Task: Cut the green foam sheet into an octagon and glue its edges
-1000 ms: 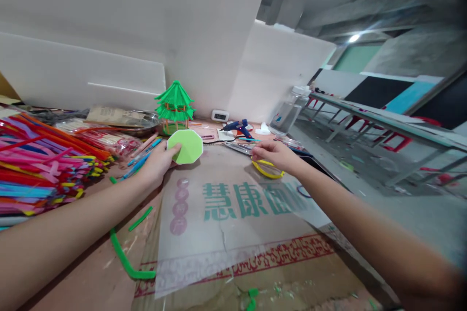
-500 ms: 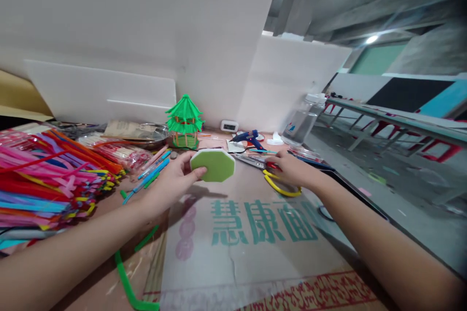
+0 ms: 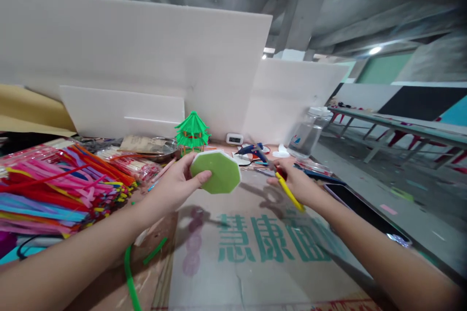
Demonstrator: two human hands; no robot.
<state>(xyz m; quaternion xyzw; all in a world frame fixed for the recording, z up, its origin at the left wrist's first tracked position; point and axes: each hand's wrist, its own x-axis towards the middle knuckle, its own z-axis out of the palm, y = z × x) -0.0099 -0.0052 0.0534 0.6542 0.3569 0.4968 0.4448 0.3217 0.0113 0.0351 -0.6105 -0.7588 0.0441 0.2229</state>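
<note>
My left hand [image 3: 178, 177] grips a green octagonal foam piece [image 3: 219, 172] with a white edge, thumb on its face and fingers behind it. The piece is held tilted above the printed cardboard sheet [image 3: 233, 277]. In my right hand [image 3: 294, 182] is a pair of scissors [image 3: 290, 193] with yellow handles, raised off the sheet; their blades point up and away, partly hidden by my fingers. Behind the foam piece stands a small green pagoda model [image 3: 193, 129] with tiered roofs. A blue hot glue gun [image 3: 255, 150] lies beyond the scissors.
Bundles of colourful pipe cleaners [image 3: 65, 180] fill the left side. Green strips [image 3: 130, 277] lie near the front. At the back are a small digital clock [image 3: 234, 138] and a clear plastic jug [image 3: 309, 133]. A dark phone [image 3: 365, 211] rests on the right, and white boards [image 3: 146, 43] stand behind.
My right hand has picked the scissors up from the cardboard and lifted them. My left hand still holds the foam piece, now turned a little more face-on. The camera view has tilted up.
</note>
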